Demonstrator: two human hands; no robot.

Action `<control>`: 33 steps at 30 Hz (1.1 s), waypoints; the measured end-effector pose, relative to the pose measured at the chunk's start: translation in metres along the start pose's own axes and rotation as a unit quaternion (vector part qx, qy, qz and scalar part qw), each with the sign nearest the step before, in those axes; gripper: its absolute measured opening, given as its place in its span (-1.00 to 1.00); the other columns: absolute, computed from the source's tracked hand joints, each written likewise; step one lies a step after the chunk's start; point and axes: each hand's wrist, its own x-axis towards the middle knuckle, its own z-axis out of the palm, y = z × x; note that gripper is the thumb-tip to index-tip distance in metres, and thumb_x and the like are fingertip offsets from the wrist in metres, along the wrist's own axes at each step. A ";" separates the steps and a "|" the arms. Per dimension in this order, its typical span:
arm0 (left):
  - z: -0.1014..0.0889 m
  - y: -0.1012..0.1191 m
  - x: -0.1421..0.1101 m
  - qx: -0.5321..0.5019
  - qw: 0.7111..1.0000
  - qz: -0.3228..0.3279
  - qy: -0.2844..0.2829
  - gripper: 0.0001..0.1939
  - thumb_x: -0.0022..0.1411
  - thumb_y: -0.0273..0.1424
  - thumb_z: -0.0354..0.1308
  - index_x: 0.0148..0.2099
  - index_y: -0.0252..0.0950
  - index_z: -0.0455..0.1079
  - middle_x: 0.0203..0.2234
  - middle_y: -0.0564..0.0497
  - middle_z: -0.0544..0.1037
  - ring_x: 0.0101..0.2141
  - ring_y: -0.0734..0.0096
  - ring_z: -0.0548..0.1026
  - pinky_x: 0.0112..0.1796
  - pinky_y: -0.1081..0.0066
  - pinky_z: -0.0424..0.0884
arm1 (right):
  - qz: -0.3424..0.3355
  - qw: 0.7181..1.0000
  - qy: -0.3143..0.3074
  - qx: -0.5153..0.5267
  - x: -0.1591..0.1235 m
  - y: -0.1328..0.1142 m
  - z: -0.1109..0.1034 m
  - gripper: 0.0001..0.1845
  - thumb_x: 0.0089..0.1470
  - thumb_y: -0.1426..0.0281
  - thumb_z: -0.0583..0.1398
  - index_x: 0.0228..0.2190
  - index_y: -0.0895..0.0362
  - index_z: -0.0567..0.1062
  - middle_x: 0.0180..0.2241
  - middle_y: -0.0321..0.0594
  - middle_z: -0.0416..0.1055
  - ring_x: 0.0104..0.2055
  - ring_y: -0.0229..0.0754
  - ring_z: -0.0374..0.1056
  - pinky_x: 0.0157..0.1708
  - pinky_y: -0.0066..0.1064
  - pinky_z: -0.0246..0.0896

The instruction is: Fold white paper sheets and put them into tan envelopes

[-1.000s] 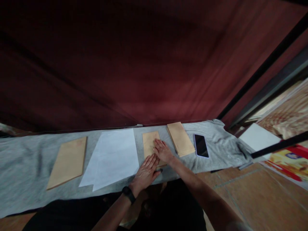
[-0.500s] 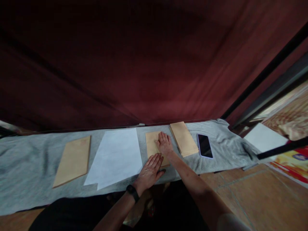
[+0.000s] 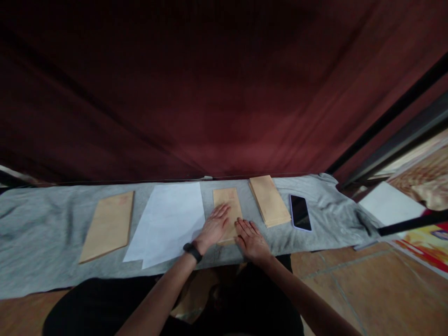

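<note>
A brown paper envelope [image 3: 227, 195] lies flat on the grey cloth [image 3: 63, 210] in front of me. My left hand [image 3: 213, 226] rests flat on the envelope's left side, its fingers stretched toward the middle. At the lower right edge of the same envelope lies my right hand [image 3: 252, 240], palm down with fingers extended, fingertips touching the paper. Left of my hands are white paper sheets [image 3: 171, 219], overlapping and slightly fanned. A stack of brown envelopes [image 3: 269, 200] sits to the right of them.
Another brown envelope pile [image 3: 108, 224] lies at the far left. A phone [image 3: 300, 212] with a pale purple rim is right of the envelope stack. A dark red cloth [image 3: 224, 116] hangs behind the grey surface, and a black metal bar [image 3: 385, 114] slants at the right.
My left hand has slid up onto the envelope's upper part. My right hand has moved down from there to the lower right edge. The view has shifted slightly.
</note>
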 end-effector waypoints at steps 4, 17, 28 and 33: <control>0.015 -0.020 0.024 0.047 0.997 -0.063 0.007 -0.42 0.46 -0.23 -0.17 0.37 -0.49 0.12 0.34 -0.27 0.18 0.36 0.14 0.07 0.30 0.12 0.11 | 0.017 1.000 0.006 -0.009 0.004 -0.002 0.001 -0.42 0.33 0.25 0.06 0.30 0.15 0.20 0.31 -0.05 0.18 0.38 0.04 0.03 0.34 0.01 -0.04; 0.020 0.009 -0.034 0.022 1.000 0.013 -0.015 -0.48 0.47 -0.28 -0.17 0.39 -0.32 0.11 0.36 -0.13 0.16 0.36 0.21 0.07 0.31 0.09 0.08 | 0.027 1.000 0.005 -0.008 0.002 -0.002 -0.007 -0.44 0.32 0.25 0.08 0.27 0.15 0.26 0.34 -0.02 0.11 0.38 0.02 0.04 0.35 -0.05 -0.06; 0.009 0.033 -0.078 0.025 0.999 0.013 0.018 -0.62 0.41 -0.33 0.04 0.19 -0.34 0.37 0.19 -0.20 0.43 0.20 0.17 0.37 0.19 0.14 0.31 | -0.035 0.996 0.003 0.084 -0.005 0.008 -0.018 -0.55 0.24 0.26 0.20 0.14 0.05 0.41 0.23 -0.13 0.33 0.27 -0.07 0.23 0.32 -0.04 0.01; 0.009 0.040 -0.075 0.002 0.999 -0.009 0.048 -0.68 0.42 -0.41 -0.01 0.14 -0.32 0.42 0.14 -0.16 0.49 0.15 0.22 0.42 0.17 0.17 0.33 | -0.002 0.994 0.034 0.104 -0.002 0.007 -0.012 -0.70 0.29 0.38 0.13 0.01 0.00 0.52 0.12 -0.22 0.45 0.18 -0.14 0.33 0.28 -0.10 0.09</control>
